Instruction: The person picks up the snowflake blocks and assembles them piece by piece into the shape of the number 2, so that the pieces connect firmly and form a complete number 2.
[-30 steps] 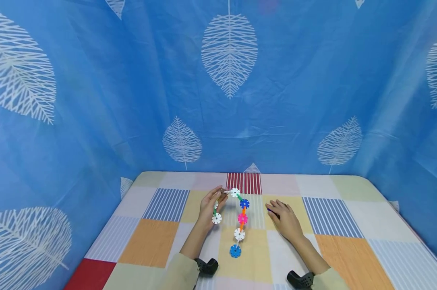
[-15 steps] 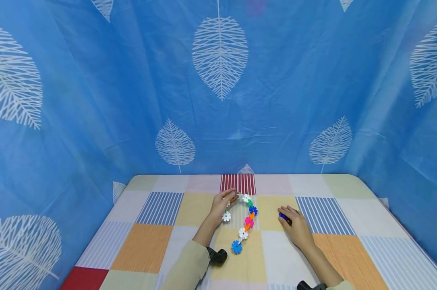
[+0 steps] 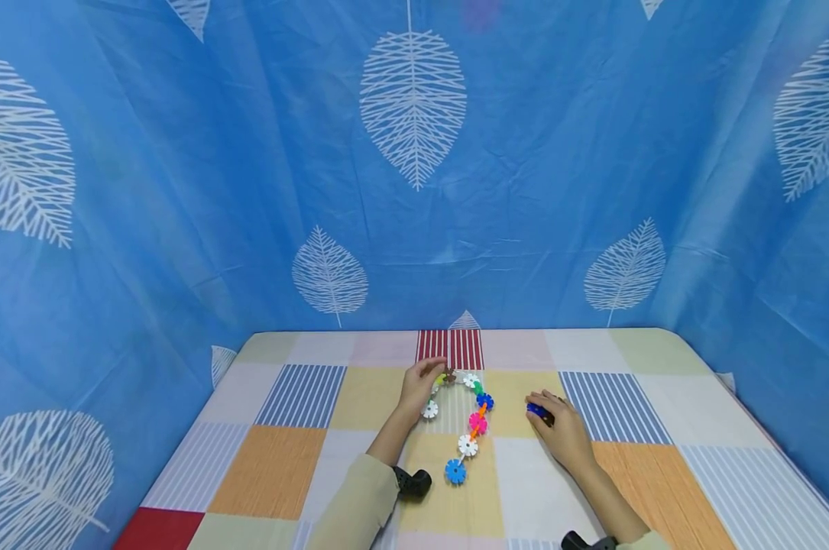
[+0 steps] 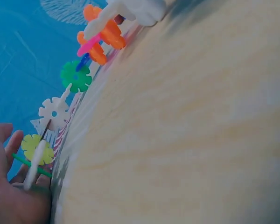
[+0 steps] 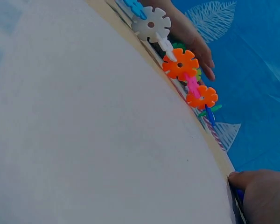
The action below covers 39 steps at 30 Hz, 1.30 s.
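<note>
A chain of interlocking plastic snowflake discs (image 3: 478, 423) lies curved like a hook on the cloth, in white, blue, pink, orange, green, yellow and brown. Its near end is a light blue disc (image 3: 455, 471); the other end has a white disc (image 3: 431, 410). My left hand (image 3: 417, 391) is at the far bend, its fingers beside the yellow disc (image 4: 37, 148) and the brown disc (image 3: 449, 376). In the left wrist view those fingers are spread loosely around the chain. To the right, my right hand (image 3: 562, 432) holds a dark blue disc (image 3: 538, 411) low over the cloth, partly hidden by the fingers.
A patchwork-checked cloth covers the table (image 3: 270, 470). Blue curtains (image 3: 524, 191) with white leaf prints enclose the back and sides. Black wrist cameras (image 3: 414, 484) sit on both wrists.
The head view has shifted slightly. My left fingers have drawn back from the bend, so the yellow and brown discs now show. The chain's near end has swung a little right. My right hand stays nearly still.
</note>
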Each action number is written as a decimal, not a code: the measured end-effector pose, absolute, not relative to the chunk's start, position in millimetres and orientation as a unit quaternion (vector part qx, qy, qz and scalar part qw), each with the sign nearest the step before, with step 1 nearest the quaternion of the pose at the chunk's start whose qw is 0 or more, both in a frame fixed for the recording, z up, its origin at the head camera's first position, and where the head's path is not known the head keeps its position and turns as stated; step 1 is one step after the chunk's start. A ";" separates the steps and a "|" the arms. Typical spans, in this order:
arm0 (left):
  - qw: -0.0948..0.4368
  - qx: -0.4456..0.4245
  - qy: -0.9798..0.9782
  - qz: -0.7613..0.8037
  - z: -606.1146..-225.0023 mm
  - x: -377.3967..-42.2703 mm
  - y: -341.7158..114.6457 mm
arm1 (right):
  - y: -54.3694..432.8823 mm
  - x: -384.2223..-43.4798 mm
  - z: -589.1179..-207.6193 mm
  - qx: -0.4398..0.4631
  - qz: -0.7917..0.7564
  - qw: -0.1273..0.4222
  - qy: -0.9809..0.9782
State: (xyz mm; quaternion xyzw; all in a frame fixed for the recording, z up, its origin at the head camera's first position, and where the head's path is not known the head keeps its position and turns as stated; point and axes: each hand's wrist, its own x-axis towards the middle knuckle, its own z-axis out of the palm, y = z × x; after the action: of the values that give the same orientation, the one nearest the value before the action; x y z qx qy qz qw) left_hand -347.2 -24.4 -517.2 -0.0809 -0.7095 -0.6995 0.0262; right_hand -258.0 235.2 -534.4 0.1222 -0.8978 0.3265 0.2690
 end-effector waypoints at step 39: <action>-0.091 -0.187 -0.781 -0.589 -508.1 -219.0 -52.4 | 237.6 -258.4 -531.9 0.099 0.329 0.290 -0.893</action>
State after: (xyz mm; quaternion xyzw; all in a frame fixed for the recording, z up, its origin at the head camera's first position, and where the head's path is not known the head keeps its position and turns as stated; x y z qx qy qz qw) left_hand -219.0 -52.4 -508.1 -0.1869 -0.7807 -0.5894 -0.0905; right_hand -258.4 237.6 -531.9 0.0989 -0.8932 0.3291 0.2899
